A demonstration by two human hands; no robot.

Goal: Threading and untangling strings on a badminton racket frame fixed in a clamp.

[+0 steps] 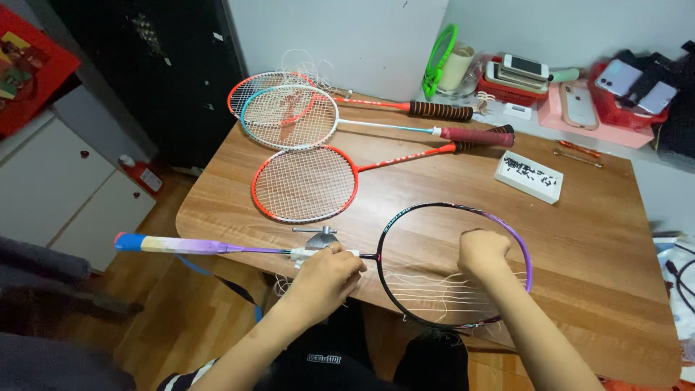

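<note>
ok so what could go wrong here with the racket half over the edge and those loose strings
1. The black and purple racket overhangs the table edge, its handle out in the air; if the left hand lets go of the shaft it might tip off.
2. The loose white strings trail under the right hand and could snag or tangle.
3. The small metal tool by the left hand sits near the edge and could get knocked off.

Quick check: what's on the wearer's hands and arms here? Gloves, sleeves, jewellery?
No gloves and no sleeves in view: both forearms are bare to the frame edge. The left hand shows what looks like a thin ring on one finger. The right hand shows nothing worn.
</note>
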